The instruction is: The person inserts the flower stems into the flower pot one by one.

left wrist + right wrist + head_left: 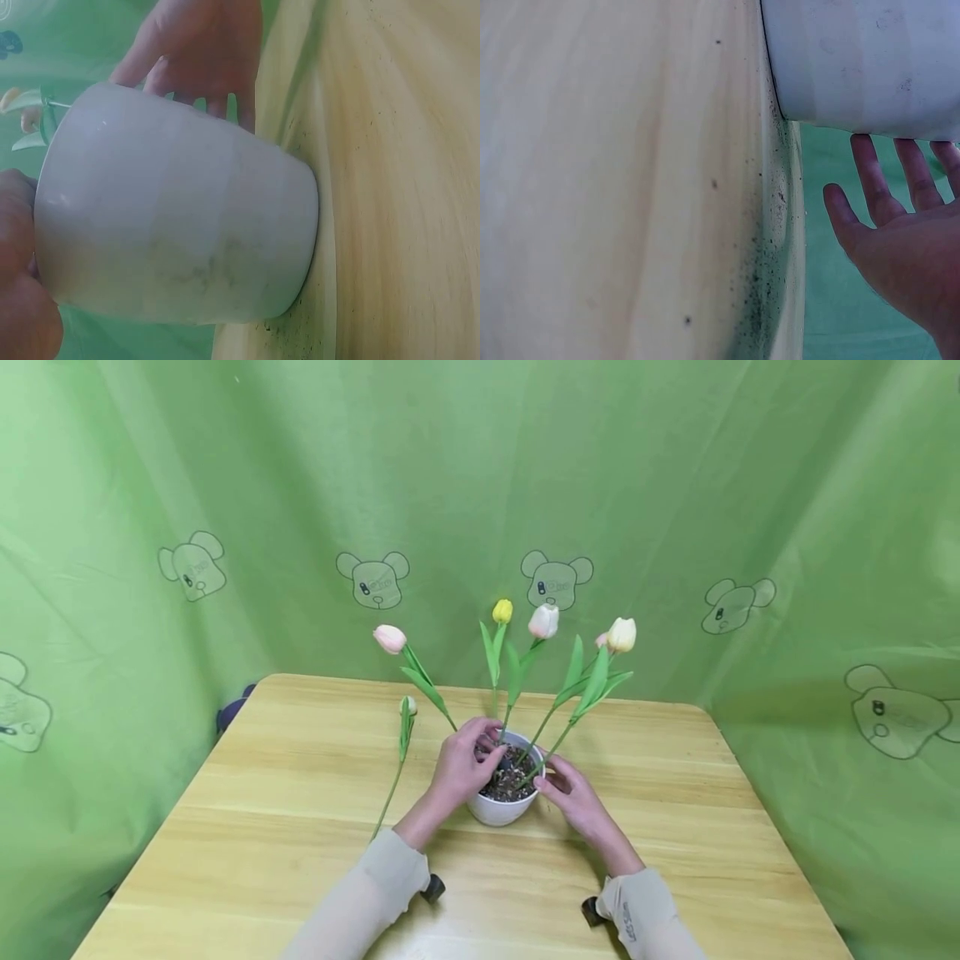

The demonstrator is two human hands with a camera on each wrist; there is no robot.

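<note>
A white flowerpot [497,812] filled with dark, speckled soil [516,785] stands on the table. My left hand [467,760] reaches over its left rim, with bent fingers and thumb low over the soil among the stems; what its fingertips hold, if anything, I cannot tell. On the pot's right side, my right hand [573,797] touches the wall with spread fingertips [864,146], its thumb near the rim. A light pink tulip [390,639], a yellow tulip [502,611], a whitish-pink tulip [543,622] and a cream tulip [622,634] rise from it, with another pink bloom partly hidden.
Left of the pot, a white tulip [405,727] with a long green stem lies on the wooden table [300,793]. Soil crumbs [757,300] are scattered near the pot's base. A green curtain [450,460] with bear-like drawings hangs around the table.
</note>
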